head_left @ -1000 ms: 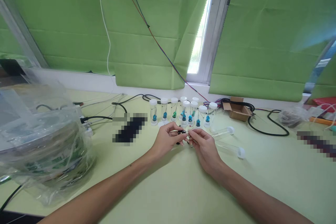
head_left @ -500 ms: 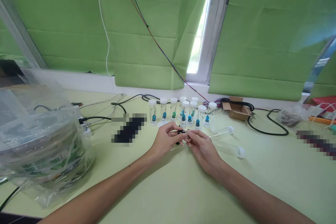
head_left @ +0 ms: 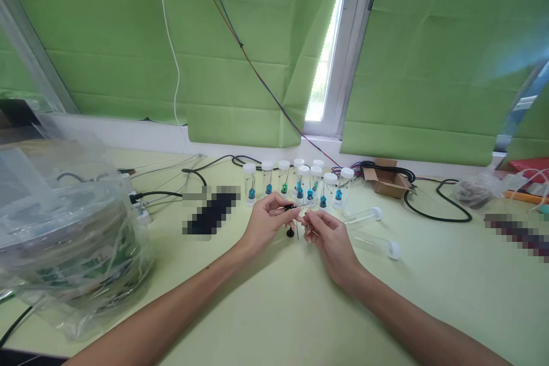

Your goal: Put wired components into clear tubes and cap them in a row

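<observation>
My left hand (head_left: 268, 222) pinches a small black part with thin wire legs (head_left: 290, 206) just above the pale green table (head_left: 266, 309). My right hand (head_left: 328, 235) is closed in a pinch on a thin wire right beside it; what it holds is too fine to name. A second small black part (head_left: 290, 233) lies on the table below the fingers. Just behind the hands stands a row of several clear vials with white caps (head_left: 295, 183), each with a blue or green bead inside. Two more clear tubes (head_left: 372, 229) lie on their sides to the right of my right hand.
A large bundle wrapped in clear plastic (head_left: 64, 223) fills the left side. Black cables (head_left: 433, 203) and a small open cardboard box (head_left: 388, 180) lie at the back right. A clear bag (head_left: 478, 190) sits far right. Green blinds hang behind, with wires running down.
My left hand has lifted the black part slightly up and left. My right hand has drawn a little apart from it, and a second black part now shows on the table.
</observation>
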Demonstrator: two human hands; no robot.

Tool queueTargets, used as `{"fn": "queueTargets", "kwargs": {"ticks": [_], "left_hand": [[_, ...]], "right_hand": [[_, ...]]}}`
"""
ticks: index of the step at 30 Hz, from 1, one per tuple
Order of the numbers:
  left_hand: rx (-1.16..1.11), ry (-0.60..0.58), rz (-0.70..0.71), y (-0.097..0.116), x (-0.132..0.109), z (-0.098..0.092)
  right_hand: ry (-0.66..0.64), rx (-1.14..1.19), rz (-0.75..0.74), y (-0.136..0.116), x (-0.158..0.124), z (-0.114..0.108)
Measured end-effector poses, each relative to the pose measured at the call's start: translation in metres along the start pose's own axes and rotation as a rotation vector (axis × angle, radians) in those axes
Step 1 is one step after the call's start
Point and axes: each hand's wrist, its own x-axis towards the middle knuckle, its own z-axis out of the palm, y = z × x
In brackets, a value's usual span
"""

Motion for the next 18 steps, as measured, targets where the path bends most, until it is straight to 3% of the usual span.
{"fn": "queueTargets", "kwargs": {"ticks": [5, 10, 14, 18], "left_hand": [[0.006, 0.000, 0.014, 0.000, 0.001, 0.000], [0.002, -0.011, 0.017, 0.002, 0.000, 0.002], [0.000, -0.019, 0.015, 0.003, -0.001, 0.003], [0.002, -0.034, 0.002, 0.002, -0.003, 0.005]], "right_hand": [[0.060, -0.189, -0.139, -0.002, -0.003, 0.000], [0.201, -0.310, -0.304, -0.005, 0.001, -0.006], [0.313, -0.310, -0.279, -0.004, 0.010, -0.015], [0.289, -0.303, -0.227, -0.002, 0.016, -0.020]]}}
